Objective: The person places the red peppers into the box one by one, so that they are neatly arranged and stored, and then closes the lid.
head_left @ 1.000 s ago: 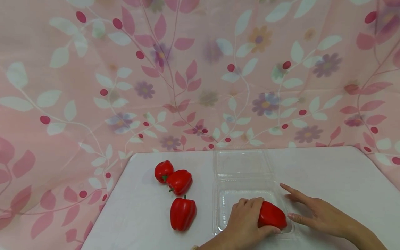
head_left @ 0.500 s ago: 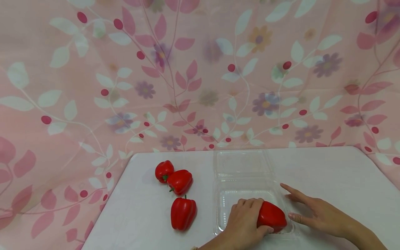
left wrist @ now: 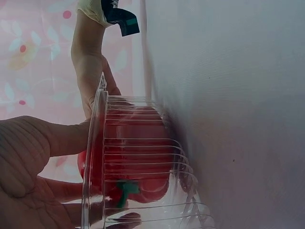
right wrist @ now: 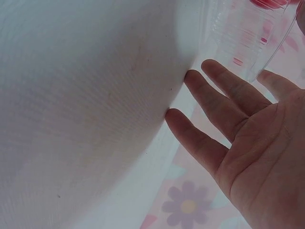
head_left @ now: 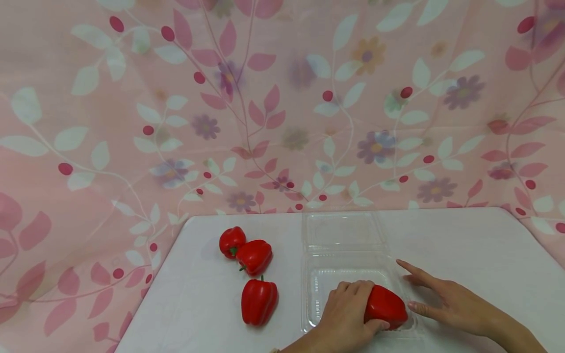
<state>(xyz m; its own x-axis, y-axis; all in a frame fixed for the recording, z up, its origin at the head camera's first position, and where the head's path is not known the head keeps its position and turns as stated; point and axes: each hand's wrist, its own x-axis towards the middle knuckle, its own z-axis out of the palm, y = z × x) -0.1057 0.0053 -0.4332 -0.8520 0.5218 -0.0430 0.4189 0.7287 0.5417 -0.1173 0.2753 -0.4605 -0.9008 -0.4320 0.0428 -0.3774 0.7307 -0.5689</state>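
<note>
My left hand (head_left: pixel 346 314) grips a red bell pepper (head_left: pixel 385 308) inside the base of a clear plastic clamshell box (head_left: pixel 311 294). In the left wrist view the pepper (left wrist: pixel 138 152) shows through the ribbed wall, its green stem towards me, with thumb and fingers reaching over the rim. My right hand (head_left: pixel 454 301) stays at the box's right side with fingers spread and nothing in its grasp. Seen from the right wrist, that hand (right wrist: pixel 257 148) has its fingers extended, the fingertips at the white tabletop and close to the box wall (right wrist: pixel 238 38).
Three more red bell peppers lie left of the box: one near the front (head_left: pixel 259 301), one behind it (head_left: pixel 254 257) and one farthest back (head_left: pixel 232 241). The box's lid (head_left: pixel 344 230) lies folded back. A pink floral curtain (head_left: pixel 273 108) hangs behind the white table (head_left: pixel 198 304).
The left thumb has shifted slightly left along the pepper since the first frame, and the pepper sits a touch lower and to the right. The right hand stays almost still.
</note>
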